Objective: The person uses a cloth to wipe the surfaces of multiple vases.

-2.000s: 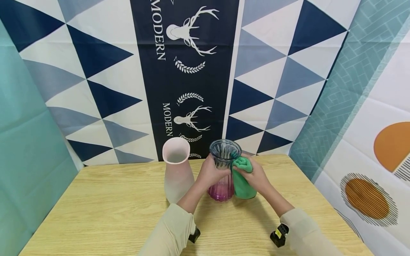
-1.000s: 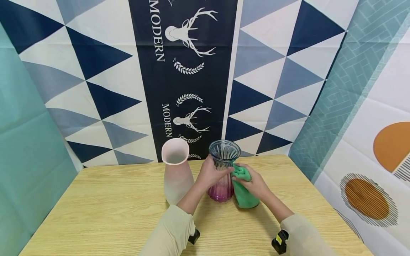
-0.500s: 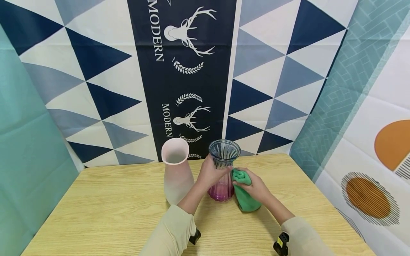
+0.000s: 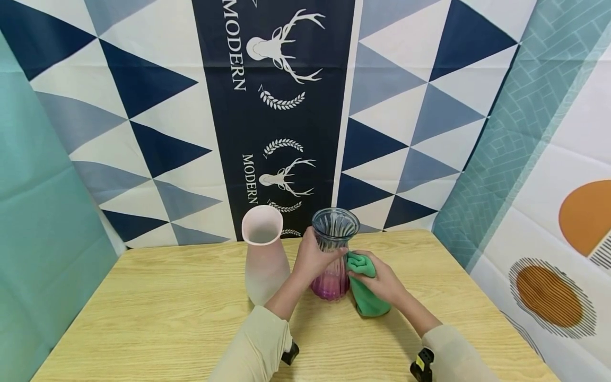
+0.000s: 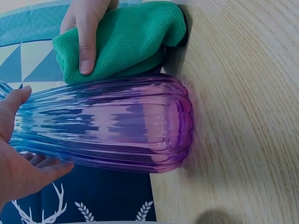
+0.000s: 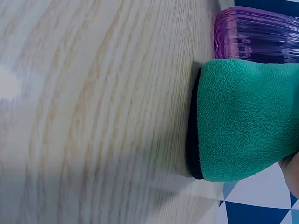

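Observation:
A ribbed glass vase (image 4: 330, 281), blue at the rim and fading to purple at the base, stands upright on the table. My left hand (image 4: 315, 258) grips its narrow upper part from the left, thumb across the front. On the vase's right side my right hand (image 4: 382, 278) holds a folded green cloth (image 4: 366, 300), its thumb pressing on the cloth in the left wrist view. The cloth (image 5: 135, 37) lies against or very close to the glass there. In the right wrist view the cloth (image 6: 247, 121) hides part of the purple base (image 6: 252, 35).
A pale pink-to-white vase (image 4: 264, 265) stands just left of my left forearm. The light wooden table (image 4: 167, 302) ends at a patterned backdrop (image 4: 281, 122), with a teal sheet (image 4: 43, 212) on the left and another patterned sheet (image 4: 549, 254) on the right.
My right hand and the green cloth have moved down along the vase's right side, from near its rim, then barely moved in the last half second. The left hand keeps its grip.

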Action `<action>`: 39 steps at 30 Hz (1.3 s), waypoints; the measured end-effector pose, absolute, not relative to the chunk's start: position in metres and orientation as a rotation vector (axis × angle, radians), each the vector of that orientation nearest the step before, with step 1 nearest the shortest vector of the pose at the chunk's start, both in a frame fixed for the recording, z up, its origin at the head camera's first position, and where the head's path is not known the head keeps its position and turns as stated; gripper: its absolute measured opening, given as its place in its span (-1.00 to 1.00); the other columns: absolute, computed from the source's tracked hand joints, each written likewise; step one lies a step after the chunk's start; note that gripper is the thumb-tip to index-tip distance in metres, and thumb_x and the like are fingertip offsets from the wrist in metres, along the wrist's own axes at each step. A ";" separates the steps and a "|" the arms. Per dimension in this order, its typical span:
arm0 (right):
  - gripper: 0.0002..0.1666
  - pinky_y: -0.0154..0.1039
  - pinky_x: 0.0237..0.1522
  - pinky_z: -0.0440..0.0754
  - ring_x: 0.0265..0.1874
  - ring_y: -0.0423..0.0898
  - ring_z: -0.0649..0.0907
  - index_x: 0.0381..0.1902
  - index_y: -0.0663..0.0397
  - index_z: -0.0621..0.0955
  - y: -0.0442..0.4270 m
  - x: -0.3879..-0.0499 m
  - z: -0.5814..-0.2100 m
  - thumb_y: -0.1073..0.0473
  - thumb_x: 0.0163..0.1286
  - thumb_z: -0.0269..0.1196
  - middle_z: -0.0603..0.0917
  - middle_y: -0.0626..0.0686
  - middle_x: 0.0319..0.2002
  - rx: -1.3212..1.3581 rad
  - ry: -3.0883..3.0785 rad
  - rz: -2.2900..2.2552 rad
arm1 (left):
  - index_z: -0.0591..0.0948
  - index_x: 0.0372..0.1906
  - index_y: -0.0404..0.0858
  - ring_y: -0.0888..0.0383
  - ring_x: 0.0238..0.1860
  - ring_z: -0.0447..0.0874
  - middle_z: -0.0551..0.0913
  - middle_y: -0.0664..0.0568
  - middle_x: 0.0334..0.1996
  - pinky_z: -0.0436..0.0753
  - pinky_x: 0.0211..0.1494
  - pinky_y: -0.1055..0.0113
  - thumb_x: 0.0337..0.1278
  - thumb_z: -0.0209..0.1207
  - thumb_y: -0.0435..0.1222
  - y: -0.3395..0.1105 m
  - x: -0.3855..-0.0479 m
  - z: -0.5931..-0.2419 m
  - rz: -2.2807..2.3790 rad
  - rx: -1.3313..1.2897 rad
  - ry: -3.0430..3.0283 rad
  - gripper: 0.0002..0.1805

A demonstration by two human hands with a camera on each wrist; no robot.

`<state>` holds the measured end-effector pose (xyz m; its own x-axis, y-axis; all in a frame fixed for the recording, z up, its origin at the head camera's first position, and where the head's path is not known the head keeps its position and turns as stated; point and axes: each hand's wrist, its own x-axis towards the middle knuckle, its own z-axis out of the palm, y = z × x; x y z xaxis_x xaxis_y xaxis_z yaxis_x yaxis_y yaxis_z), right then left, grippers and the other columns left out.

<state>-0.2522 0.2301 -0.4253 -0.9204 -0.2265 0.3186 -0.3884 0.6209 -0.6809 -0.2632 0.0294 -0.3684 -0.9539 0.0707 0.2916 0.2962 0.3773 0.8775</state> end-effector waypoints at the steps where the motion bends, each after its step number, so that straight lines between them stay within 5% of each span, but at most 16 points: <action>1: -0.38 0.06 0.05 0.54 0.09 0.12 0.56 0.23 -0.05 0.40 0.230 -0.252 -0.425 0.00 0.22 0.29 0.56 0.13 0.12 0.508 -2.633 1.182 | 0.26 0.23 -0.33 -0.01 0.16 0.48 0.49 -0.14 0.11 0.49 0.23 0.08 -0.20 0.42 -0.05 0.029 -0.263 -0.368 -1.623 -0.333 -2.421 -0.11; 18: -0.37 0.04 0.01 0.57 0.08 0.12 0.56 0.27 0.01 0.36 0.228 -0.254 -0.383 0.16 0.25 0.28 0.55 0.21 0.12 0.409 -2.363 1.222 | 0.28 0.14 -0.34 -0.03 0.11 0.54 0.57 -0.21 0.04 0.53 0.17 0.12 -0.18 0.42 -0.10 0.028 -0.261 -0.365 -1.585 -0.339 -2.427 -0.20; 25: -0.37 -0.55 0.01 0.45 0.11 0.07 0.50 0.26 0.18 0.35 0.213 -0.239 -0.356 0.27 0.25 0.26 0.49 0.24 0.17 0.401 -2.315 1.252 | 0.31 0.14 -0.36 -0.04 0.09 0.55 0.58 -0.22 0.02 0.53 0.17 0.10 -0.20 0.38 -0.15 0.027 -0.260 -0.364 -1.579 -0.351 -2.448 -0.24; 28: -0.38 -0.71 -0.07 0.37 0.08 -0.12 0.51 0.25 0.22 0.35 0.210 -0.237 -0.351 0.28 0.26 0.26 0.49 0.27 0.16 0.415 -2.299 1.233 | 0.33 0.14 -0.34 -0.03 0.06 0.57 0.60 -0.21 0.00 0.54 0.15 0.10 -0.19 0.36 -0.15 0.027 -0.260 -0.365 -1.573 -0.360 -2.461 -0.26; 33: -0.38 -0.65 -0.07 0.41 0.00 -0.47 0.44 0.26 0.14 0.37 0.216 -0.252 -0.365 0.24 0.24 0.28 0.51 0.21 0.14 0.440 -2.286 1.248 | 0.34 0.15 -0.33 -0.01 0.06 0.57 0.61 -0.20 0.00 0.54 0.15 0.11 -0.17 0.33 -0.16 0.027 -0.260 -0.365 -1.570 -0.369 -2.476 -0.28; 39: -0.38 -0.49 0.01 0.48 0.08 -0.15 0.50 0.26 0.04 0.38 0.219 -0.262 -0.375 0.15 0.26 0.28 0.52 0.10 0.15 0.453 -2.297 1.276 | 0.34 0.16 -0.35 -0.01 0.04 0.58 0.61 -0.21 -0.01 0.55 0.14 0.11 -0.18 0.33 -0.17 0.027 -0.262 -0.365 -1.566 -0.388 -2.472 -0.27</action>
